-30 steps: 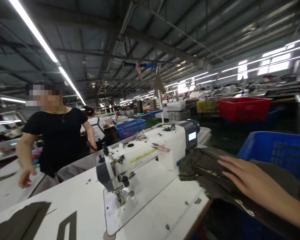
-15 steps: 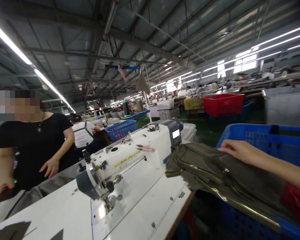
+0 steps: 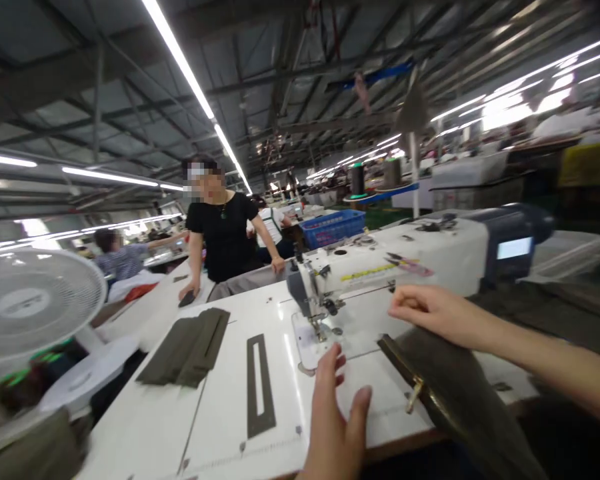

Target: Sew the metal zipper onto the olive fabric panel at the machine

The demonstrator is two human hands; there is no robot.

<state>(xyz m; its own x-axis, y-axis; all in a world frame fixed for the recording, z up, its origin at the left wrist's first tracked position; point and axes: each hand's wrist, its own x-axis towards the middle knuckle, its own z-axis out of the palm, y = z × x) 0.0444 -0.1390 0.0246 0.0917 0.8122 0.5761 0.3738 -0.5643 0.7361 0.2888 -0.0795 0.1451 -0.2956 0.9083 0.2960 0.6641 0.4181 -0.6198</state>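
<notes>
My left hand (image 3: 333,423) is open over the front of the sewing table (image 3: 220,407), thumb apart from the fingers, holding nothing. My right hand (image 3: 430,317) is closed, gripping the dark olive zippered garment (image 3: 450,380), though its fingers partly hide the grip. A brass zipper with a metal pull (image 3: 415,395) runs along the garment's near edge. Behind my hands stands a white sewing machine (image 3: 445,250), its needle area just beyond my left fingertips. Left of that hand lies a flat olive frame-shaped strip (image 3: 261,387) with a long slot.
Stacked olive fabric pieces (image 3: 187,347) lie on the table's left. Pink-handled thread snips (image 3: 410,265) rest on the machine. A white fan (image 3: 40,300) stands at far left. A person in black (image 3: 225,233) leans on the table beyond. A blue basket (image 3: 333,229) sits behind.
The view has swung left. My right hand has brought the garment leftward from the blue basket onto the table in front of the machine. My left hand has come into view.
</notes>
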